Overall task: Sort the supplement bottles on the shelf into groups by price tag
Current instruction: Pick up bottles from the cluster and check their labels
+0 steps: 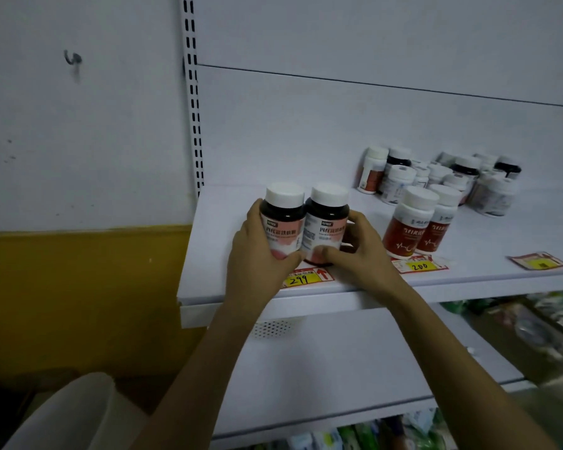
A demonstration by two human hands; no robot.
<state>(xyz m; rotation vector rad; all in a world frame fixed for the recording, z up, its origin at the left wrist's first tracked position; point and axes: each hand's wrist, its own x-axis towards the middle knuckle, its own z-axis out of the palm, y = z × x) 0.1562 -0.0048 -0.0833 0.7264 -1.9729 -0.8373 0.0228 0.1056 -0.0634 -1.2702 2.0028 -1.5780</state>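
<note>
Head view: two dark bottles with white caps and pink labels stand upright on the white shelf (215, 248), touching each other, just behind the 299 tag (301, 279). Left hand (257, 254) grasps the left dark bottle (285, 219), with its fingers (253, 209) curled round the far side and its thumb across the lower label. Right hand (361, 251) grasps the right dark bottle (327, 222) the same way, thumb on the label front, the rest behind. Both bases look to be on or very near the shelf; can't tell which.

Right of the 299 tag sits a red-label pair (407, 225) behind a 200 tag (418, 266). Further right is a third tag (538, 263) with an unreadable number. Right of the 299 tag and further back is an unsorted cluster (436, 177) of mixed bottles, packed close.

Handling, as a judgement:
- Rigid plastic or glass body that won't squash, probably light to moderate in weight depending on fill.
- Glossy label and smooth wall, so somewhat slippery.
- Best hold is round the mid-body, at the label, as now.
- Cap is narrower and may turn, so it makes a poor hold.
- Tall and narrow, so it tips easily if nudged at the top; set it down flat and let go straight.
</note>
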